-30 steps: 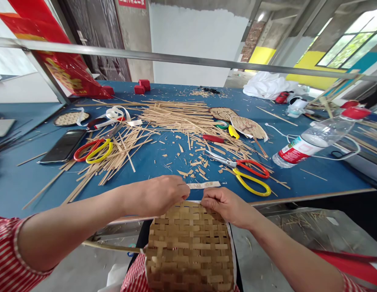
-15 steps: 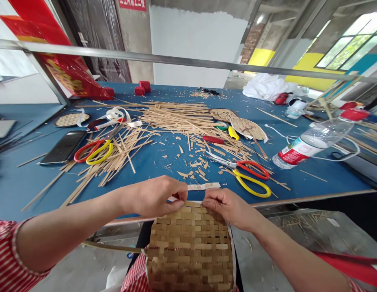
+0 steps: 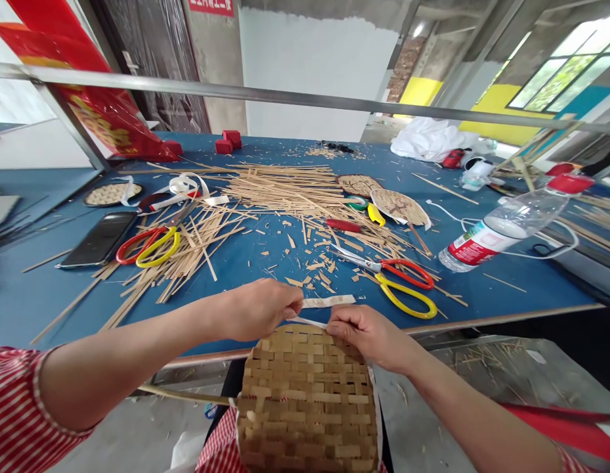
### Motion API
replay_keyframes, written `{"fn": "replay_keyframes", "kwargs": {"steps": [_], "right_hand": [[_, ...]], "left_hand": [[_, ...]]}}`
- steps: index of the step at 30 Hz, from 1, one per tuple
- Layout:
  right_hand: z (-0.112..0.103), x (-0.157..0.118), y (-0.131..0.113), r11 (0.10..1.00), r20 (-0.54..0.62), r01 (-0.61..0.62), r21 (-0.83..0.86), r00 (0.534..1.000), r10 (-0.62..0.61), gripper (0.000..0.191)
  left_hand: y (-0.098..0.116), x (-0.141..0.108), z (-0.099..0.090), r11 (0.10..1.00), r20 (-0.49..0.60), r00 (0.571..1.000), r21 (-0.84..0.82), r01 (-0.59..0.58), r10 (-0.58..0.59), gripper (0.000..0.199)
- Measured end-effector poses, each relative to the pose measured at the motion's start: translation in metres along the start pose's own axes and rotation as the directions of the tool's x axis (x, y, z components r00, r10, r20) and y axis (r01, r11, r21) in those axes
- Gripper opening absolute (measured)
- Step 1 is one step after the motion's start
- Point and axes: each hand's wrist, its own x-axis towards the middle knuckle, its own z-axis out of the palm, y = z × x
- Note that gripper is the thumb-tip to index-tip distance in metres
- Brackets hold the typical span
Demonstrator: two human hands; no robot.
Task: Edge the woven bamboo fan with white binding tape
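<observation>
A woven bamboo fan (image 3: 307, 401) lies across my lap, its stick handle (image 3: 186, 395) pointing left. White tape runs along its side edges. My left hand (image 3: 265, 307) is closed in a pinch on a strip of white tape (image 3: 308, 322), lifted just off the fan's far edge. The strip stretches taut across to my right hand (image 3: 361, 334), whose fingers press it against the far right part of that edge. On the table just beyond my hands lies another short pale strip (image 3: 329, 301).
Two pairs of red-and-yellow scissors (image 3: 406, 295) flank the bamboo strips (image 3: 285, 187) on the blue table (image 3: 255, 263). A phone (image 3: 98, 240) and a tape roll (image 3: 184, 186) are left; a water bottle (image 3: 511, 226) stands tilted right. Small fans (image 3: 402, 207) lie farther back.
My left hand has risen slightly away from the fan's edge, drawing the white tape up into a taut line. My right hand stays on the edge.
</observation>
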Motion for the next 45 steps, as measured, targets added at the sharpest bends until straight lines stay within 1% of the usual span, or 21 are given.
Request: {"fn": "replay_keyframes", "kwargs": {"steps": [5,11,16,19,24,26,28,30,34,41,43,45], "right_hand": [[-0.001,0.001,0.000,1.000,0.003,0.018,-0.019,1.000,-0.018,0.029],[-0.003,0.001,-0.002,0.999,-0.003,0.026,-0.019,1.000,-0.026,0.030],[-0.002,-0.001,-0.002,1.000,0.002,0.002,0.001,1.000,-0.002,0.028],[-0.001,-0.002,-0.002,1.000,0.006,-0.001,-0.006,1.000,0.001,0.027],[-0.009,0.000,-0.008,0.999,0.067,0.049,-0.009,0.997,-0.049,0.029],[-0.012,0.002,-0.013,0.999,0.038,0.054,0.001,0.998,-0.054,0.032],[-0.013,0.004,-0.018,1.000,-0.019,0.030,-0.004,0.999,-0.030,0.035],[-0.011,0.007,-0.022,1.000,-0.046,0.012,-0.028,0.999,-0.013,0.034],[-0.001,0.012,-0.027,0.995,-0.062,0.024,-0.097,0.998,-0.030,0.035],[0.007,0.014,-0.029,0.987,-0.035,0.085,-0.133,0.995,-0.091,0.026],[0.007,0.013,-0.028,0.983,-0.029,0.098,-0.154,0.994,-0.104,0.025],[0.008,0.012,-0.028,0.977,-0.016,0.119,-0.175,0.992,-0.124,0.024]], "left_hand": [[0.003,-0.005,0.000,1.000,-0.012,1.000,0.014,-0.001,0.001,0.012],[0.008,-0.010,0.000,1.000,-0.041,0.999,0.002,-0.013,0.013,0.015],[0.010,-0.013,0.004,0.999,-0.037,0.999,0.006,-0.032,0.032,0.014],[0.011,-0.015,0.006,1.000,-0.052,0.998,0.012,-0.028,0.029,0.016],[0.012,-0.022,0.009,0.999,-0.084,0.996,0.014,-0.031,0.032,0.017],[0.012,-0.024,0.009,0.999,-0.088,0.995,0.013,-0.037,0.038,0.017],[0.012,-0.025,0.009,0.999,-0.094,0.995,0.017,-0.042,0.043,0.018],[0.012,-0.025,0.009,0.999,-0.102,0.994,0.026,-0.040,0.042,0.018],[0.011,-0.026,0.010,0.998,-0.109,0.993,0.047,-0.047,0.052,0.019],[0.006,-0.034,0.015,0.987,-0.122,0.980,0.064,-0.150,0.157,0.021],[0.005,-0.035,0.014,0.991,-0.125,0.983,0.038,-0.130,0.134,0.021],[0.005,-0.036,0.013,0.996,-0.116,0.990,-0.016,-0.086,0.084,0.021]]}}
